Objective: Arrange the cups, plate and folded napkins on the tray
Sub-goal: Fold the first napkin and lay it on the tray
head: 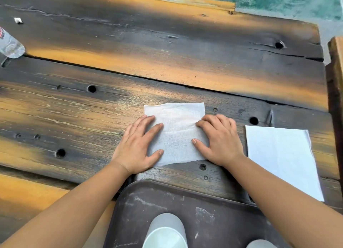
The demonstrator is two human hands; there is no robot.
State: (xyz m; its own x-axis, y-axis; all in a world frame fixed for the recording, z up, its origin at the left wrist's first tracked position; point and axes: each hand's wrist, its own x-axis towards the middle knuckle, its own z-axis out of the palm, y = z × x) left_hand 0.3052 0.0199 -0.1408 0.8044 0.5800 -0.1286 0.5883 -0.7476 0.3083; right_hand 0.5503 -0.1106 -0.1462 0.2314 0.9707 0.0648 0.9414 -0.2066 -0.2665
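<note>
We press our left hand and right hand, fingers spread flat and gripping nothing, on the thin, square napkin on the rough wooden worktop.

Your body shows only as two forearms and two hands, entering from the bottom corners. Both forearms are bare right down to the frame edge, with no sleeve, cuff or glove on them. Behind your left grip, the wrist carries no watch, band or bracelet, and the same holds behind your right grip. Your fingers wear no rings. The nails are cut short and unpainted, and each thumbnail is plainly visible. No marks, tape or bandages show anywhere on your hands or arms.
</note>
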